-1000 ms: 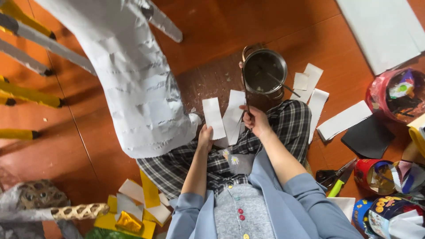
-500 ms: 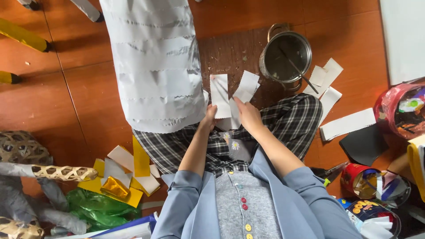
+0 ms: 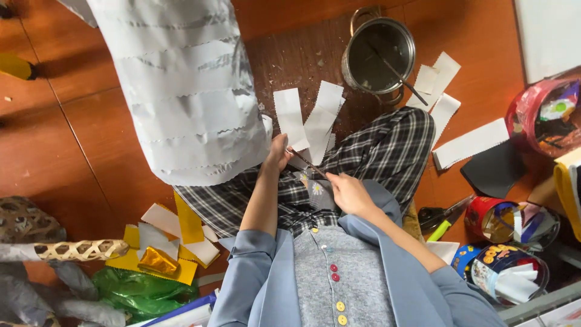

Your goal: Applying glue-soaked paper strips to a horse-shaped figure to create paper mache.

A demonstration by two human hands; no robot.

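Fingers of the left hand (image 3: 279, 152) pinch the lower ends of two white paper strips (image 3: 307, 121), which fan upward over the floor in front of the lap. Right hand (image 3: 348, 194) is closed around the near end of a thin brush (image 3: 305, 162); the stick runs diagonally up-left and its far tip meets the base of the strips at the left hand (whether bristles actually touch the paper cannot be told). Both hands sit above the plaid trousers (image 3: 363, 151), forearms in blue-grey sleeves.

Just left of the strips stands a large white form (image 3: 181, 91) covered in overlapping rows of zigzag-edged paper; its lower edge rests against the knee. Ahead of the strips, a metal pot (image 3: 379, 54) sits on the wooden floor (image 3: 91, 139), with a stick leaning out over its rim to the right. More cut white paper pieces (image 3: 451, 115) lie beside the pot and the right knee.

Far right: a red bucket (image 3: 538, 118), a black sheet (image 3: 493, 169), a red tin (image 3: 487, 218) holding scraps, scissors (image 3: 442, 215) near it, and a round blue tin (image 3: 502, 272). Lower left: yellow and white paper offcuts (image 3: 169, 239), a green bag (image 3: 142, 293), and a woven lattice tube (image 3: 78, 249).
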